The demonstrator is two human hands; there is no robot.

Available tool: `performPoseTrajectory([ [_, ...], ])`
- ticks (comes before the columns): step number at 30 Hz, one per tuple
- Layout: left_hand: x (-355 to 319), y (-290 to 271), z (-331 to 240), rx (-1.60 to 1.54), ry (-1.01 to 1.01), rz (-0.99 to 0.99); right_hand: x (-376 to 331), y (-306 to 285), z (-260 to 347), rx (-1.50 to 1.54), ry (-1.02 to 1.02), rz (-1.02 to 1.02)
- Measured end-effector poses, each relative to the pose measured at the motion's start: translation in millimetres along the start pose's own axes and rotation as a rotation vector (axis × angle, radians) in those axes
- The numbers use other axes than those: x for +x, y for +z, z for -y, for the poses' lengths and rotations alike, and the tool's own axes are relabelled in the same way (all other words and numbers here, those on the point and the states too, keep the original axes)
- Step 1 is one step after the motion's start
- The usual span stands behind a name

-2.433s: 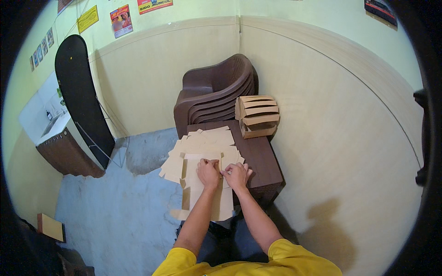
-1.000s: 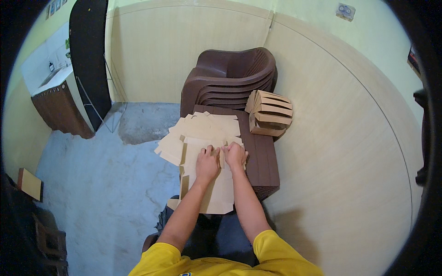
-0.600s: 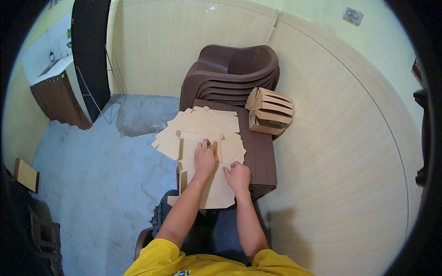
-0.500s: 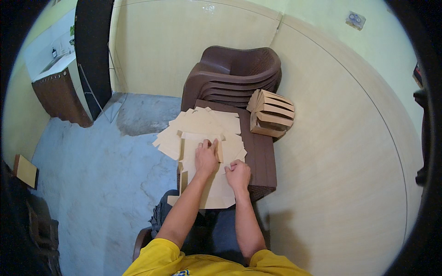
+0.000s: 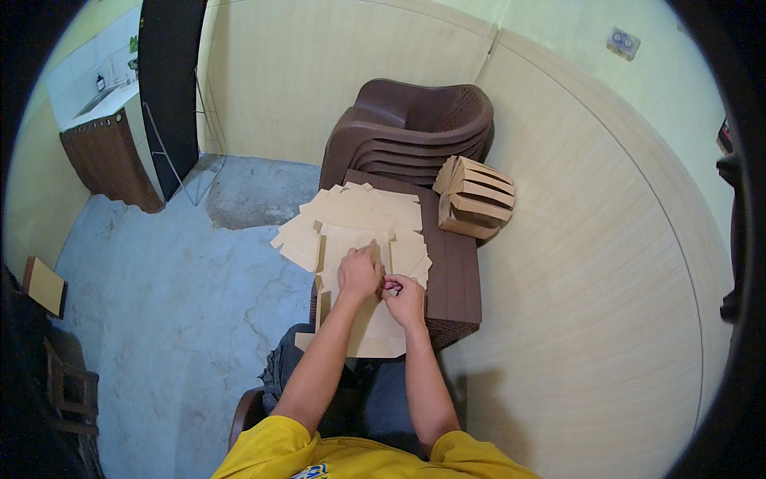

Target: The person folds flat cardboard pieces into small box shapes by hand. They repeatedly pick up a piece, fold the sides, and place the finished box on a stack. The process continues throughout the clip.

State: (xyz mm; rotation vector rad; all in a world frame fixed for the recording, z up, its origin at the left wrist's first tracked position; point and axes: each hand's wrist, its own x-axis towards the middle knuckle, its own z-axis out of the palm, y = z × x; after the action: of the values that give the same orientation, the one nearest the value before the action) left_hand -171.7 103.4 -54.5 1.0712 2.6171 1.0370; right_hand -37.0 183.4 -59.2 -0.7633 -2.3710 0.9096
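A partly folded brown cardboard box [image 5: 329, 249] lies before me, its far and left edges raised and its near flap spread flat by my lap. My left hand [image 5: 361, 273] rests inside it with fingers stretched toward the right wall. Close beside it, my right hand [image 5: 404, 300] is closed with bent fingers on the box's right side flap; its fingertips are partly hidden. Several flat cardboard blanks [image 5: 343, 205] are fanned out beneath and beyond the box.
The blanks lie on a brown woven-look plastic surface [image 5: 452, 275]. Stacked brown plastic chairs [image 5: 407, 132] stand behind it. Several folded cardboard boxes [image 5: 476, 197] sit at the right, near the wall [image 5: 582, 263]. A sink counter [image 5: 104, 108] is at far left.
My right hand has moved up and left, nearer my left hand, and closed on the right flap. That right side now stands more upright. The view has shifted slightly.
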Motion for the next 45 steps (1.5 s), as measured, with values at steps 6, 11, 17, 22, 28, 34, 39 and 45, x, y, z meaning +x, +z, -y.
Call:
performPoseTrajectory([
  [6, -43.5, 8.4, 4.3, 0.000, 0.146, -0.152, 8.6, -0.6, -9.5, -0.143, -0.053, -0.097],
  [11, -37.8, 20.7, 9.0, -0.020, 0.185, -0.218, 14.9, -0.8, -17.1, -0.130, -0.078, -0.129],
  [17, -34.7, 16.1, 11.3, -0.043, 0.190, -0.192, 30.8, -3.0, -8.1, -0.128, 0.141, -0.136],
  [22, -13.7, 11.7, 4.4, 0.010, 0.093, -0.122, 13.5, -37.0, -3.7, -0.277, 0.239, -0.145],
  [28, 15.2, 21.2, 16.5, 0.012, 0.094, 0.036, -6.2, -35.7, -9.6, 0.036, 0.292, -0.015],
  [34, 15.7, 27.4, 31.5, -0.085, 0.124, 0.047, 9.6, -20.7, -5.3, 0.495, 0.236, 0.074],
  [39, 20.7, 29.0, 37.1, -0.072, 0.132, 0.100, -3.6, -10.6, 2.2, 0.283, 0.071, 0.269],
  [45, 8.1, 9.7, 25.8, -0.408, 0.038, -0.104, -12.7, -3.1, -7.4, 0.184, -0.036, 0.228],
])
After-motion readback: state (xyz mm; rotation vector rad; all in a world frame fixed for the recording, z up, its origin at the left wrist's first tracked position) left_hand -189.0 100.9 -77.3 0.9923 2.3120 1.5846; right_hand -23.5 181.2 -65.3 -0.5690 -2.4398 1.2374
